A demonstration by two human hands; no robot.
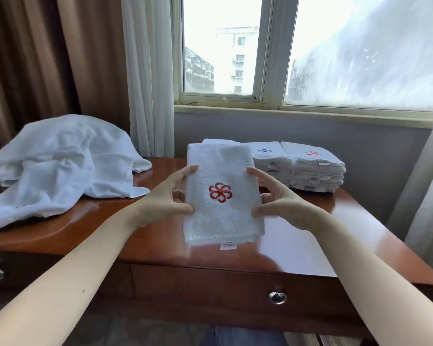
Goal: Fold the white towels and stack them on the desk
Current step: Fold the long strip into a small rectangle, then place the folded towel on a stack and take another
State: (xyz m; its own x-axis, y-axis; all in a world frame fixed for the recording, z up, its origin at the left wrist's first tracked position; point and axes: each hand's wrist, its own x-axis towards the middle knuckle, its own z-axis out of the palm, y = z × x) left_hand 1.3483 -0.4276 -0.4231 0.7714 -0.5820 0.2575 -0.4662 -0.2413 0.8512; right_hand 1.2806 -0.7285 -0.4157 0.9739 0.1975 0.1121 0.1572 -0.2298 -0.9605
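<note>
Towel point(224, 218) — light, soft, floppy — pinched at its side edges by left hand point(168, 199) and right hand point(281, 204), thumbs in front; mid-side hold should keep folds.

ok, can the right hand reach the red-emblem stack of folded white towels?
Likely yes: the red-emblem towel stack sits just beyond the right hand, nothing between, though it holds a folded white towel.

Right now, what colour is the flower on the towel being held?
Red, a pinwheel flower stitched on the white towel; the head view shows it.
</note>
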